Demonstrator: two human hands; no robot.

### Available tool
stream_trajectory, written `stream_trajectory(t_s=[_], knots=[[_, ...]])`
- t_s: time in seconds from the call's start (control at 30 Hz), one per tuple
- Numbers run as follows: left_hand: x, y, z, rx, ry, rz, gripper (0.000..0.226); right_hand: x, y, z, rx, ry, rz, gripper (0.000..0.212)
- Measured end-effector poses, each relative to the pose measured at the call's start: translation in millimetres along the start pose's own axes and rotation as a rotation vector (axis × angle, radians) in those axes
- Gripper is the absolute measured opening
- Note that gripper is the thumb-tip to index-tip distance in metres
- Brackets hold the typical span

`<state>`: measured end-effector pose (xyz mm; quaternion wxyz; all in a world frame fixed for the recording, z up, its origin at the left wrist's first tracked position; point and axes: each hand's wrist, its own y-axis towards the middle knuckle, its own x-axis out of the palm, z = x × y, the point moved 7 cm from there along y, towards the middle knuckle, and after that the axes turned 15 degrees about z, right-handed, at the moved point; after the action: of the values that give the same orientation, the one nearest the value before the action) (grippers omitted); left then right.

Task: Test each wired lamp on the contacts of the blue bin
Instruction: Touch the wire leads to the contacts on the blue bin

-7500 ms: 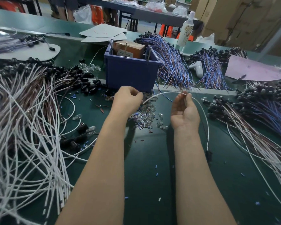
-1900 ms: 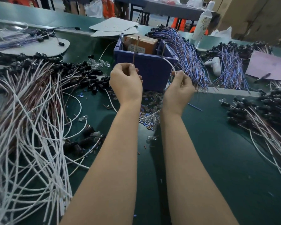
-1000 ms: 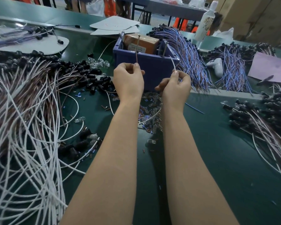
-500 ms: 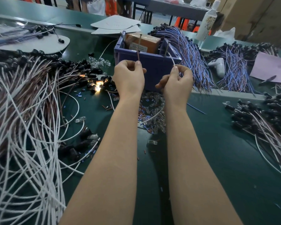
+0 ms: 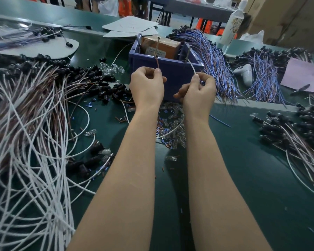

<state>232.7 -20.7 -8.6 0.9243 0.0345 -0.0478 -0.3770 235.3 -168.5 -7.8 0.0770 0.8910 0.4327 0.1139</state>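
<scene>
Two hands are raised just in front of one blue bin point(image 5: 171, 71). Your left hand point(image 5: 147, 86) pinches one brown wire point(image 5: 157, 61). Your right hand point(image 5: 198, 89) pinches one white wire point(image 5: 192, 67). Each wire goes up to one of two metal pins point(image 5: 158, 44) standing in the bin. One brown box point(image 5: 161, 47) sits inside it. Heaps of wired lamps point(image 5: 98, 84) lie around.

The left hand point(image 5: 146, 86) and right hand point(image 5: 198, 93) hide the lower front wall of the blue bin point(image 5: 171, 69). The label print on the brown box point(image 5: 163, 46) is too small to read. The white wire bundle point(image 5: 31, 160) runs past the left edge.
</scene>
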Motion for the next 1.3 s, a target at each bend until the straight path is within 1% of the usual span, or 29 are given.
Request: stream_trajectory(t_s=[0.27,0.5,0.9,1.17,1.23,1.3], knots=[[-0.3,-0.9,-0.1,-0.001,0.005,-0.011,0.01,1.9,-2.2,0.3,0.002,0.016,-0.006,0.008],[-2.7,-0.3,0.3,0.004,-0.021,0.024,0.011,0.0,-2.6,0.8,0.001,0.012,0.008,0.011],[-0.1,-0.2,0.6,0.007,-0.031,0.004,0.008,-2.7,-3.6,-1.6,-0.018,0.008,0.025,0.01],[1.0,0.0,-0.1,0.013,-0.009,-0.008,0.008,-2.0,-3.0,1.0,0.003,0.005,0.025,0.01],[-1.4,-0.5,1.1,0.019,-0.006,0.0,0.009,-3.6,-2.1,2.2,0.021,0.0,0.038,0.013],[-4.3,-1.9,5.2,0.06,0.045,-0.011,0.01,-6.9,-0.9,2.3,0.061,-0.006,0.051,0.017]])
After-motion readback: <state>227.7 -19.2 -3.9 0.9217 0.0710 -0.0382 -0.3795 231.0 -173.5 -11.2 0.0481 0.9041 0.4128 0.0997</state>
